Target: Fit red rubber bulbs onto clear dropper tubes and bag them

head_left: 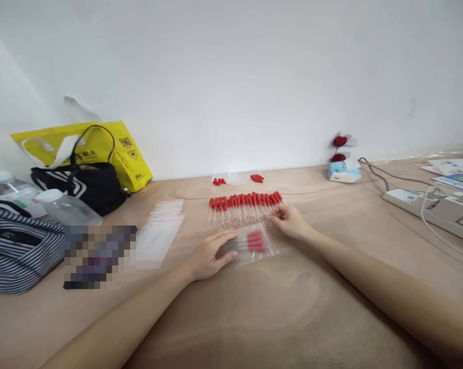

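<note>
A clear zip bag (270,245) lies on the table with several red-headed sticks (256,241) inside, their thin pale shafts pointing left. My left hand (210,255) rests flat at the bag's left edge, thumb and fingers apart. Beyond the bag is a long row of similar red-headed sticks (241,200), heads away from me and shafts toward me. My right hand (292,222) is at the row's right end, with thumb and fingertips pinched by the shafts. Whatever they grip is too small to make out.
Flat clear bags (158,238) are stacked to the left. Bags with small red pieces (257,178) lie by the wall. Farther left are a bottle (67,207), a black bag (96,189), a yellow bag (133,166) and a striped pouch (19,251). A power strip (431,210) sits right.
</note>
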Tool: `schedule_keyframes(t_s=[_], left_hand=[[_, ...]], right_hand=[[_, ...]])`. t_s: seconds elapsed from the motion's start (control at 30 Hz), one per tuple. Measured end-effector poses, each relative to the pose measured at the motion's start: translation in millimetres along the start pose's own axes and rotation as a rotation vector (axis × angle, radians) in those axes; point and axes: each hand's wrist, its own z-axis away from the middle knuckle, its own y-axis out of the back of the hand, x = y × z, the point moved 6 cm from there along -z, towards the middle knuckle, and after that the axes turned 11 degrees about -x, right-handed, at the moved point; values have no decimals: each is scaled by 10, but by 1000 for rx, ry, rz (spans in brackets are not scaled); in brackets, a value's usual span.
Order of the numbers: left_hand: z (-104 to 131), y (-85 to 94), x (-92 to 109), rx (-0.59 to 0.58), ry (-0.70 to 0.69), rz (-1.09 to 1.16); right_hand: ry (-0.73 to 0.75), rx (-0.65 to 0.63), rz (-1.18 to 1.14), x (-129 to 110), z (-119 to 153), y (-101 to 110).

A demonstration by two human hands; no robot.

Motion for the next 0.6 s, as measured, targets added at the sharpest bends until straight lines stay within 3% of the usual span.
schedule_keyframes(t_s=[0.13, 0.2, 0.37, 0.6], left_hand=[[-6, 1, 4, -13, 6, 15], [-6, -3, 1, -16, 8, 13], [-4, -17, -9, -29, -4, 15], [-8, -13, 3, -28, -14, 42]], right_hand=[[-156, 241, 279, 121, -229, 411], [-215, 273, 374, 178, -378, 499], [-207, 197, 440, 268, -672, 419], [-152, 156, 402, 317, -752, 362]])
